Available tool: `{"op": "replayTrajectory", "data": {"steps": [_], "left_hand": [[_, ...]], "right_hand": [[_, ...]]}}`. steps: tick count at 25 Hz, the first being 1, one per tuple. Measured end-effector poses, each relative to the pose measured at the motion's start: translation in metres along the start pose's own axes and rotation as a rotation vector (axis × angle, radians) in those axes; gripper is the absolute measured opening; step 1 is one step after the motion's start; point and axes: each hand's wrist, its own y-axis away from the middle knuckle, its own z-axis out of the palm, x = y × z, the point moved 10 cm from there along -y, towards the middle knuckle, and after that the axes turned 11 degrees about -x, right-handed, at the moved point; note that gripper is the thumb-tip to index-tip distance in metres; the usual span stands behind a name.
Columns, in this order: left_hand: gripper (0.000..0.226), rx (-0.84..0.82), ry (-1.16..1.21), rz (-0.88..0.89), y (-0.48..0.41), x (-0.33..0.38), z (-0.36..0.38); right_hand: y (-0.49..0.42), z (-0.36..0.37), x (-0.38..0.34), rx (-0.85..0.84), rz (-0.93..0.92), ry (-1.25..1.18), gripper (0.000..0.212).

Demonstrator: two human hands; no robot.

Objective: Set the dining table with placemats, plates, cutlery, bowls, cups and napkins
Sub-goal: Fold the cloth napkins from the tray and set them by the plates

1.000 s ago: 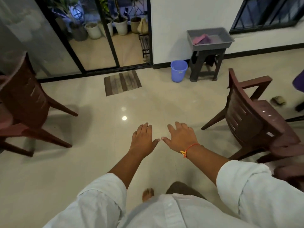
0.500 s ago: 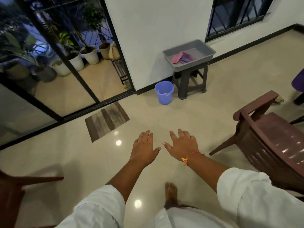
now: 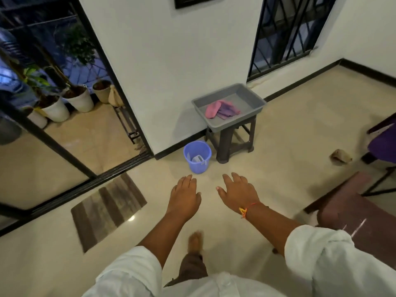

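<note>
The left hand and right hand hover mid-frame, palms down, fingers loosely spread, both empty. Pink and purple cloths lie in a gray tub on a stool at upper centre, beside a blue bucket.

napkins | pink and purple; lying rumpled | inside grey tray

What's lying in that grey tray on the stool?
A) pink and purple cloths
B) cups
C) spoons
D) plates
A: pink and purple cloths lie in the tray, which sits on the stool.
</note>
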Motion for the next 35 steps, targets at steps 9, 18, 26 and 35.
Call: {"op": "replayTrajectory", "data": {"steps": [9,18,26,35], "left_hand": [[0.038,-0.078,0.032,0.182,-0.259,0.022,-0.067],[0.033,-0.16,0.265,0.008,-0.484,0.063,-0.097],[0.027,-0.264,0.322,-0.161,-0.636,0.051,-0.091],[0.053,-0.591,0.045,-0.222,-0.798,0.019,-0.002]], "right_hand": [[-0.184,-0.115,0.056,0.051,0.156,-0.205,0.058],[-0.362,-0.189,0.179,0.003,0.149,-0.263,0.049],[-0.491,-0.23,0.23,-0.128,0.095,-0.263,0.051],[-0.588,-0.2,0.244,-0.332,0.122,-0.254,0.055]]}}
